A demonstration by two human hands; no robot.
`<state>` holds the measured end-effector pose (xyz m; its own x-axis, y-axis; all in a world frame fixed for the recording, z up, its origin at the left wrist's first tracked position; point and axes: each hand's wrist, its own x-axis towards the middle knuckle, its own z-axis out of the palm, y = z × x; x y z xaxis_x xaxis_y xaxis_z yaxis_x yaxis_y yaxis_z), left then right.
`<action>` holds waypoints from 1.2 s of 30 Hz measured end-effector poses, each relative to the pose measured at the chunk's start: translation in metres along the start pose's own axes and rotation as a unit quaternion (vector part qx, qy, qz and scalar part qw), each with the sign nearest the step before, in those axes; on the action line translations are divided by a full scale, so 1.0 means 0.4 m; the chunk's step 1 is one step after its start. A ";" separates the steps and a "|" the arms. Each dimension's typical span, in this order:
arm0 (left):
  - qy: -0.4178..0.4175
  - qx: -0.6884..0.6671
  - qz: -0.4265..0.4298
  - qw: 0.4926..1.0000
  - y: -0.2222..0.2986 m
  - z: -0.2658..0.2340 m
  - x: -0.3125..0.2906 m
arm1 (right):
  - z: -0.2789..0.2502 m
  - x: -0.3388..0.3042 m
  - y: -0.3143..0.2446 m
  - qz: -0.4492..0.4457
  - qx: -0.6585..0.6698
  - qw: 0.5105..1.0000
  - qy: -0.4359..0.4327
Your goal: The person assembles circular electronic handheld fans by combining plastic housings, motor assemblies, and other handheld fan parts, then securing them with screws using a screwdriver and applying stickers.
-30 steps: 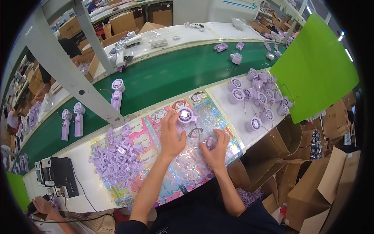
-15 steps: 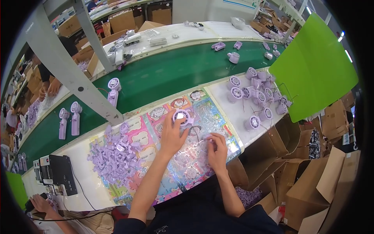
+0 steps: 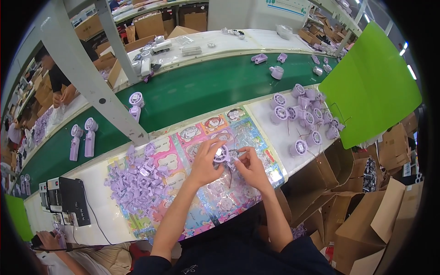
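My left hand (image 3: 204, 167) is closed around a round lilac fan head (image 3: 222, 154), which has a ring grille and a pale centre. My right hand (image 3: 251, 168) meets it from the right, its fingers pinched at the fan's lower side. Between those fingertips there seems to be a small lilac plastic piece, mostly hidden. Thin dark wires hang from the fan head. Under both hands lies a colourful printed mat (image 3: 190, 219) with a glossy clear cover. A heap of small lilac plastic parts (image 3: 140, 181) covers the mat's left side.
Several lilac fan heads with wires (image 3: 300, 147) stand at the right beside a green panel (image 3: 371, 87). A green conveyor belt (image 3: 188, 89) runs behind, carrying a few handheld fans (image 3: 90, 137). A grey post (image 3: 94, 82) rises at left. Cardboard boxes (image 3: 362, 224) crowd the lower right.
My right hand has moved up and left to the fan head, bringing a small piece against it. My left hand has lowered the fan head slightly toward me.
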<state>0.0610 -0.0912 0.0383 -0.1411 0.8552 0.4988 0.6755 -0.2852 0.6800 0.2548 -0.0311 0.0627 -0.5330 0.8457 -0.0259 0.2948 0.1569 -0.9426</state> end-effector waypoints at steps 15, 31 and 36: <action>0.030 -0.014 -0.011 0.999 0.018 0.013 -0.012 | 0.047 0.016 0.069 0.060 0.152 0.985 0.046; 0.033 0.004 0.031 0.999 0.025 0.014 -0.008 | 0.033 0.006 0.068 0.063 0.190 0.979 0.028; 0.012 0.017 0.026 0.999 0.048 0.003 -0.005 | 0.051 -0.001 0.061 0.050 0.196 0.977 0.070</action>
<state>0.0751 -0.0978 0.0498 -0.1222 0.8292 0.5454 0.7069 -0.3129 0.6343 0.2460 -0.0381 0.0331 -0.3954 0.9125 -0.1051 -0.0009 -0.1148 -0.9934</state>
